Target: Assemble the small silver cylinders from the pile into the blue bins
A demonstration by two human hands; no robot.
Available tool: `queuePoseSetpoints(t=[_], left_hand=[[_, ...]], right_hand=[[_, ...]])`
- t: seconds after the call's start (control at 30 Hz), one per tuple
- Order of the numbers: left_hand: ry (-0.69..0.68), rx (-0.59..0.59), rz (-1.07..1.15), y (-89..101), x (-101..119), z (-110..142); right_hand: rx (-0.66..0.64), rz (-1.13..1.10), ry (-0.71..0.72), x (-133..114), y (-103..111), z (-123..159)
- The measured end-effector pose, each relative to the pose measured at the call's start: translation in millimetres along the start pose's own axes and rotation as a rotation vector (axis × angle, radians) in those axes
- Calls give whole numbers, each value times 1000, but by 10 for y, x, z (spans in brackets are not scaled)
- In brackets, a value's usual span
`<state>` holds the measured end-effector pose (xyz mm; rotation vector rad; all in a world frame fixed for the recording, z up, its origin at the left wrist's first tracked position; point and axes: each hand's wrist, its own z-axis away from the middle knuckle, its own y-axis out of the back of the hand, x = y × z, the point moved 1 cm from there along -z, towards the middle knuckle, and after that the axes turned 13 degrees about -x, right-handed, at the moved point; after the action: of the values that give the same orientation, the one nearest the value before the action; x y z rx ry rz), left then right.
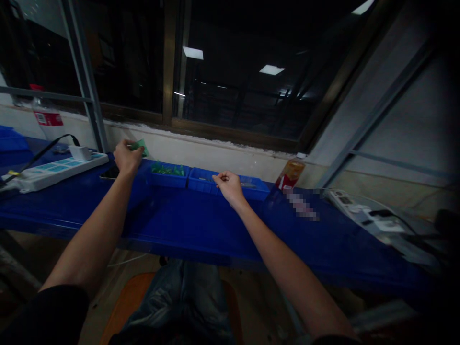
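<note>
My left hand [126, 155] is raised near the wall at the back of the blue table, its fingers closed on a thin, flat green piece [141, 146]. To its right stands a blue bin [168, 180] of small green pieces [167, 169]. Over the front edge of a second blue bin [203, 184] hovers my right hand [228, 186], thumb and fingers pinched together. Whatever lies between those fingertips is too small to make out. A few small, pale pieces show in that second bin, partly hidden by the hand.
A white power strip [53, 173] and a dark phone [109, 173] lie at left, near a red-capped bottle [48, 117]. At right are an amber drink bottle [290, 173] and another power strip [362, 215]. Metal posts [84, 72] rise before the window.
</note>
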<state>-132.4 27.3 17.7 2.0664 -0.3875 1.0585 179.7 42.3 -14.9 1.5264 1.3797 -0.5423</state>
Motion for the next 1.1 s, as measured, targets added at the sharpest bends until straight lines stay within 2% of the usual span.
queuePoseSetpoints(t=[0.03,0.1,0.33,0.6,0.67,0.77,0.9,1.0,1.1], left_hand=[[49,29,-36,-24,-44,-17],[72,12,-98,-100,-82,-15],[-69,-192,-332,-287,24,126],[-88,-245,-553,-326,192,277],[-106,-240,-622,-344,219,313],[-117,-230,-668,-368,216,331],[-73,-319,-645,-385,172,292],[-4,-433,-618,-396,159,259],[49,-538,-614,-412,162,241]], right_hand=[[-27,20,10,10,-28,8],[-73,50,27,19,-66,27],[-92,74,38,14,-48,32],[-120,84,30,0,-55,32],[-92,104,45,10,6,3],[17,160,53,46,205,-68],[199,241,-2,152,530,-144],[225,327,-43,236,636,-153],[161,456,-77,281,585,-133]])
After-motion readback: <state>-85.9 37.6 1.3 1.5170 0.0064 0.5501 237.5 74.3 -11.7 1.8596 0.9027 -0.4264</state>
